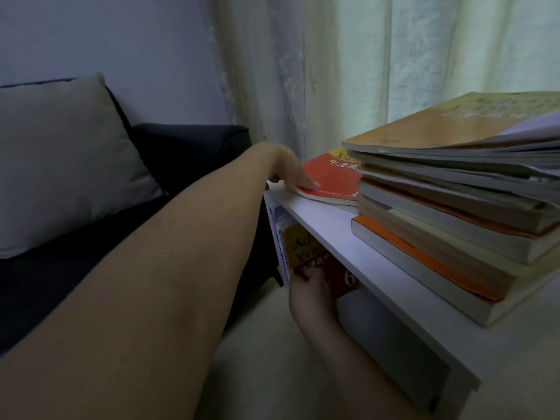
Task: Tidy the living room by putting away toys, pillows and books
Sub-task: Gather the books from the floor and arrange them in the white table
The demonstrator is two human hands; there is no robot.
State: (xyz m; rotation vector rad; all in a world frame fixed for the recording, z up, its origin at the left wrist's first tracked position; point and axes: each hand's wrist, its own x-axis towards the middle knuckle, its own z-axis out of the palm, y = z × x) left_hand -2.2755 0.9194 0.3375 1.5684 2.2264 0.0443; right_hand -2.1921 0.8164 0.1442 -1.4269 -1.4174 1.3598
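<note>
Red book (330, 177) at shelf (348, 237) edge, left hand (288, 168) pinching corner

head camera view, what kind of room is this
Most likely a living room at home: a dark sofa with a pale cushion stands beside a white shelf stacked with books, and sheer curtains hang behind.
</note>
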